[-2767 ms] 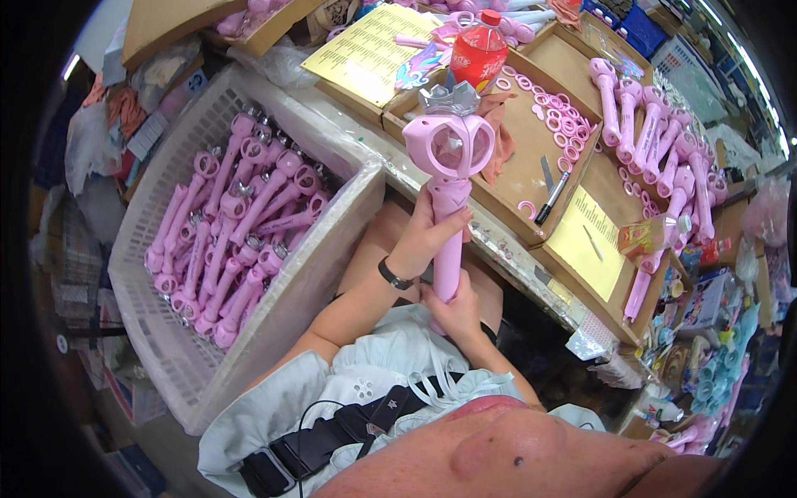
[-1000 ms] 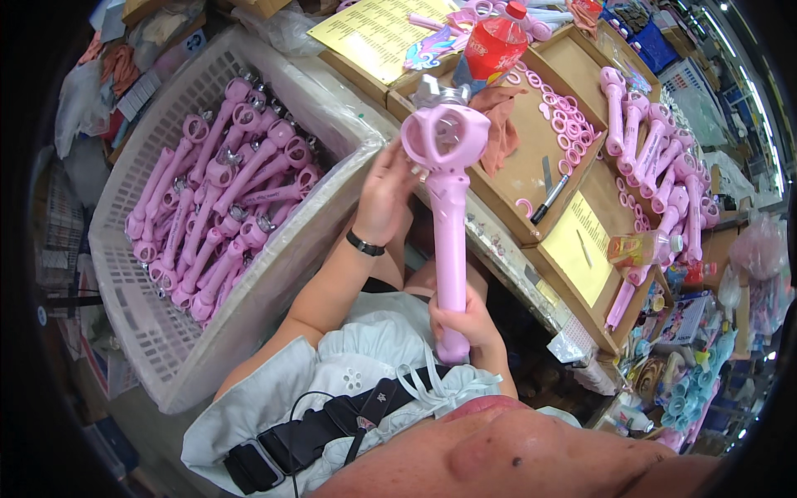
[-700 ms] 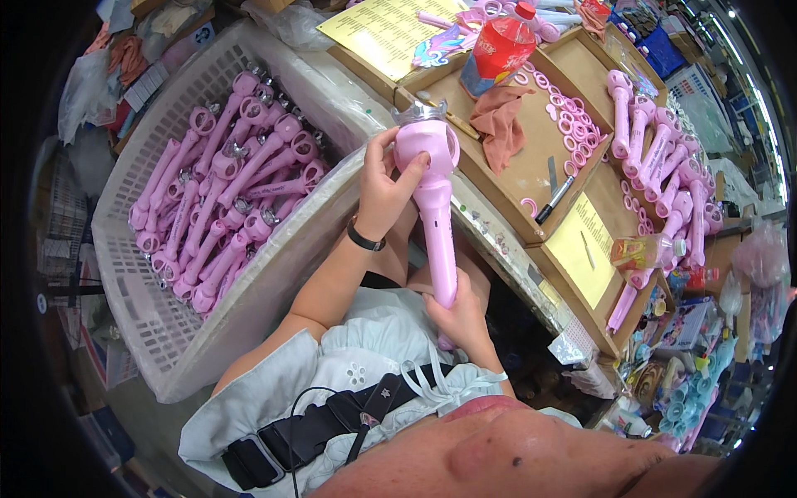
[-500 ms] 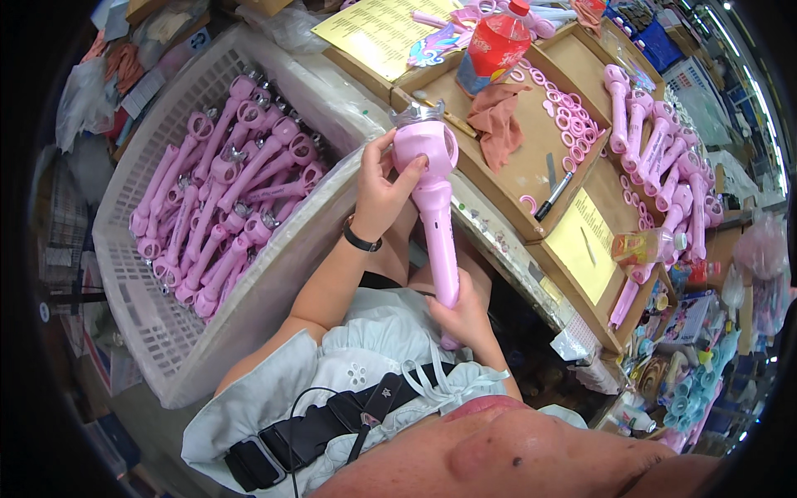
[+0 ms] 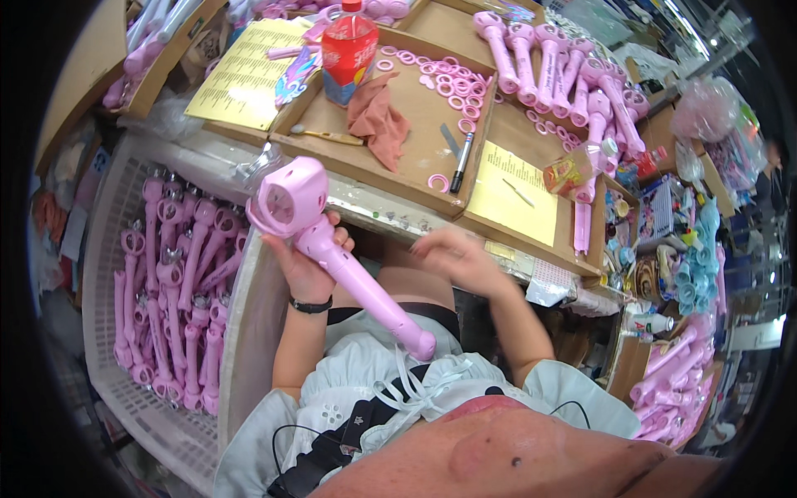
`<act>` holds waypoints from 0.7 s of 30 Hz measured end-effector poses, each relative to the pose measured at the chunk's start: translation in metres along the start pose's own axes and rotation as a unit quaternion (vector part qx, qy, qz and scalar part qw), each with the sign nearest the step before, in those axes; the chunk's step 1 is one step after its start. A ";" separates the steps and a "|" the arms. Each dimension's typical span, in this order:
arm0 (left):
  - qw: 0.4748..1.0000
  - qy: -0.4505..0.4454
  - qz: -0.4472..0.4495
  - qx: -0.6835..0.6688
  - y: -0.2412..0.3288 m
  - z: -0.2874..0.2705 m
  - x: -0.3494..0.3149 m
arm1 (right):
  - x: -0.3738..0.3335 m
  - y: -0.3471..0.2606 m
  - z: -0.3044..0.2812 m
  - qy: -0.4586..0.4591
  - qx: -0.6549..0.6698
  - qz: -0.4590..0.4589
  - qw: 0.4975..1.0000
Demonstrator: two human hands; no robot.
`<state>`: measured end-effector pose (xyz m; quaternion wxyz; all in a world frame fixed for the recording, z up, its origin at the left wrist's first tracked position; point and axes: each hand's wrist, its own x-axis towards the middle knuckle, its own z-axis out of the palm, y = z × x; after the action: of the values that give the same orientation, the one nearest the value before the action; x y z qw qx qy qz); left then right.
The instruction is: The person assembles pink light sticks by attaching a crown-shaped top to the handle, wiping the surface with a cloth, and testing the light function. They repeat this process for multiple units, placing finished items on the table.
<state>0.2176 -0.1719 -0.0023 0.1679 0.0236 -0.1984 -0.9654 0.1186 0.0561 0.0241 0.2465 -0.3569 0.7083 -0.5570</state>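
A pink toy wand with a round open head and a silver crown-like tip slants across in front of my body. Its head points up and left, and its rounded handle end is near my chest. My left hand is closed around the wand just below the head. Apart from the wand, to the right, my right hand holds nothing visible; its fingers are loosely spread and a little blurred. At my left, a white plastic crate holds many similar pink wands.
Cardboard trays on the bench hold pink rings, an orange cloth, a wooden-handled brush, a black-and-white marker and a red-labelled bottle. Yellow sheets lie there too. More pink wands are piled at the right.
The view has turned, so the bench and crate sit differently. My right hand has let go of the wand's handle and moved away. The wand now tilts more, held by my left hand alone.
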 end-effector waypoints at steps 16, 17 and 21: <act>0.995 -0.076 0.026 0.057 0.009 -0.003 -0.019 | 0.074 0.122 -0.168 0.235 -0.458 -0.005 0.857; 0.996 -0.073 0.023 0.037 0.009 -0.005 -0.017 | 0.073 0.123 -0.167 0.237 -0.459 -0.019 0.856; 0.995 -0.072 0.062 0.021 0.004 -0.016 -0.010 | 0.071 0.120 -0.159 0.263 -0.493 -0.036 0.828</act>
<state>0.2299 -0.1785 -0.0158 0.2125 -0.0549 -0.2314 -0.9478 -0.0725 0.1131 -0.0477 -0.1779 -0.2965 0.9135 -0.2145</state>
